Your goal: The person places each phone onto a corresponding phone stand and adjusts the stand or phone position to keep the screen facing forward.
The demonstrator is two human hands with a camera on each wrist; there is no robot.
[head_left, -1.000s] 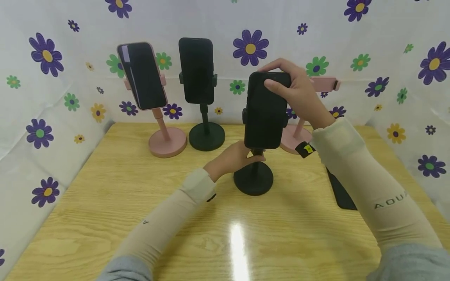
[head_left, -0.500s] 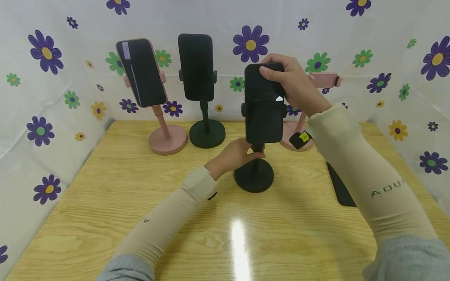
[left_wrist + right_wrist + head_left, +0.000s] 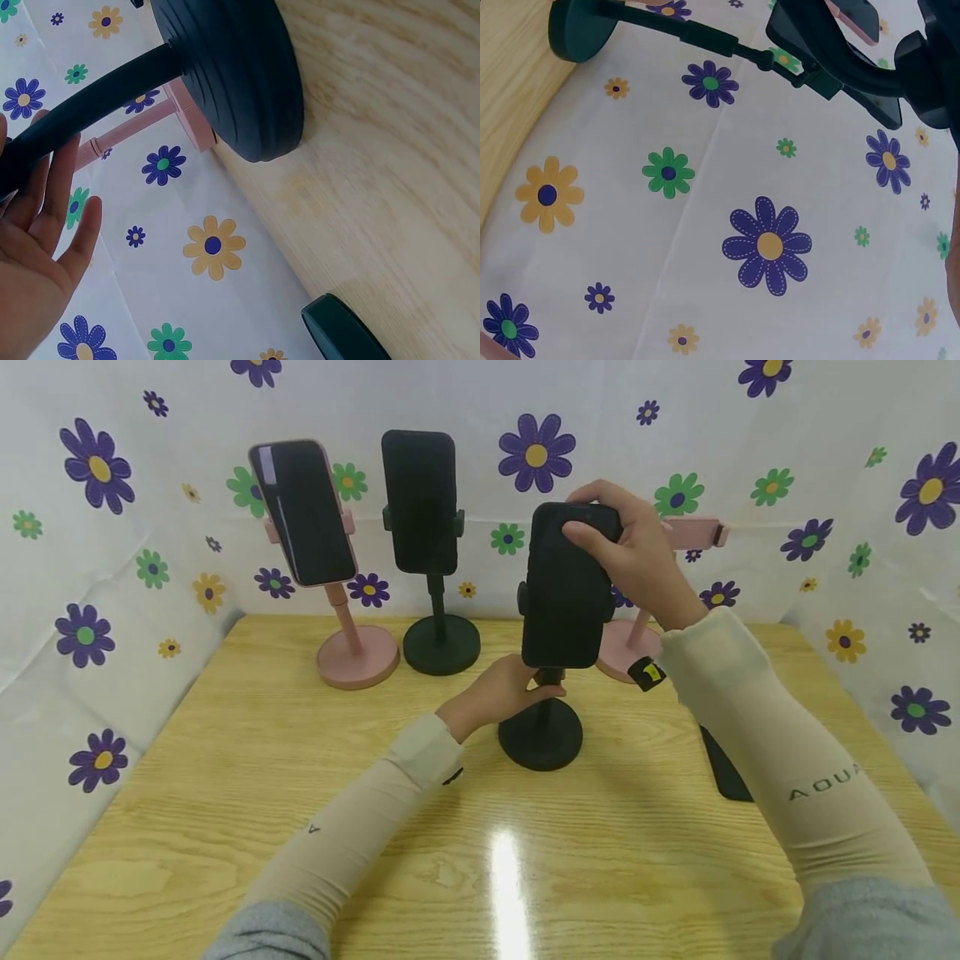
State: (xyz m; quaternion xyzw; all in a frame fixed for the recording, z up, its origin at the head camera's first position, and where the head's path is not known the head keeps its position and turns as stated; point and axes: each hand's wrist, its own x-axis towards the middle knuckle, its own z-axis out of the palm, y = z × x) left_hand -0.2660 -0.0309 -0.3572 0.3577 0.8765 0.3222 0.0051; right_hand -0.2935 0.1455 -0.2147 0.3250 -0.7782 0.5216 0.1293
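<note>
A black phone (image 3: 566, 602) sits in the clamp of a black phone stand (image 3: 542, 743) at the middle of the table, its dark screen toward me. My right hand (image 3: 637, 556) grips the phone's top right corner, thumb on the front and fingers behind. Below the phone, my left hand (image 3: 498, 693) holds the stand's stem. The left wrist view shows the left hand (image 3: 37, 262) at the stem (image 3: 97, 97), above the round base (image 3: 232, 75). Only a sliver of the right hand (image 3: 954, 277) shows in the right wrist view, by the dark clamp (image 3: 922, 82).
Behind on the left, a pink stand (image 3: 357, 657) bears a tilted phone (image 3: 303, 514), and a dark green stand (image 3: 441, 645) bears an upright phone (image 3: 420, 502). A pink stand (image 3: 622, 652) stands behind the right arm. Another phone (image 3: 723, 768) lies partly under that forearm.
The held phone's top swung left, with a reflection on its screen, then came back right with my right hand. My left hand has kept its hold on the stem.
</note>
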